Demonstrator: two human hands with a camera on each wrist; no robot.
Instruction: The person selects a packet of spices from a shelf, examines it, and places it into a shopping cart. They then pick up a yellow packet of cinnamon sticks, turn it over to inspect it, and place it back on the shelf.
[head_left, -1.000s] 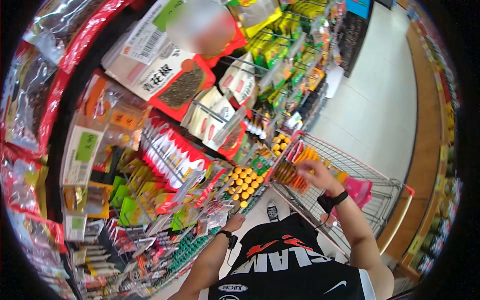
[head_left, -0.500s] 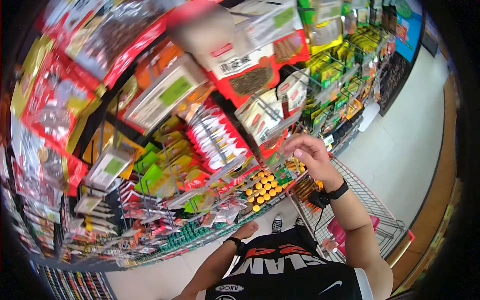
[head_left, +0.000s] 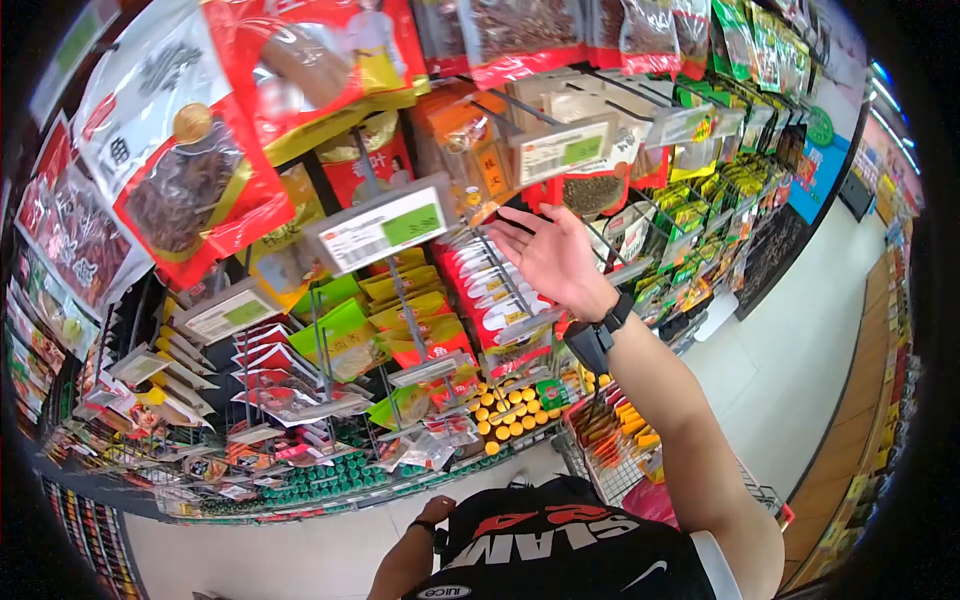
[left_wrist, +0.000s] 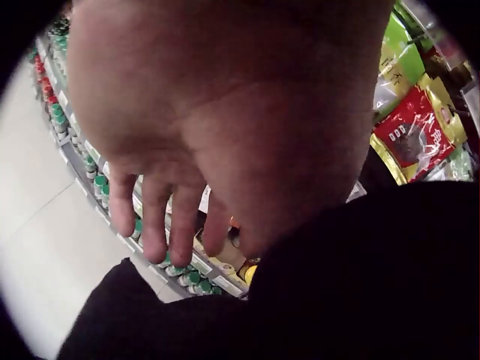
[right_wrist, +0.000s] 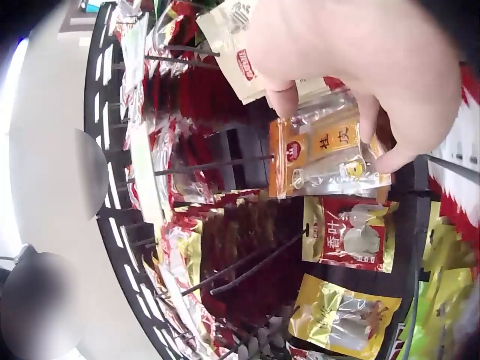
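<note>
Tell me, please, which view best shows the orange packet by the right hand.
Right wrist view: the orange packet is large, its label visible. The head view shows it smaller, beside a price tag; the left wrist view, not at all.

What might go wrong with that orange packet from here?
The right hand has its fingers spread at the shiny orange packet, so it may slip. The packet might also catch on the metal hook at its edge. The red packet hangs close by and could get knocked.
</note>
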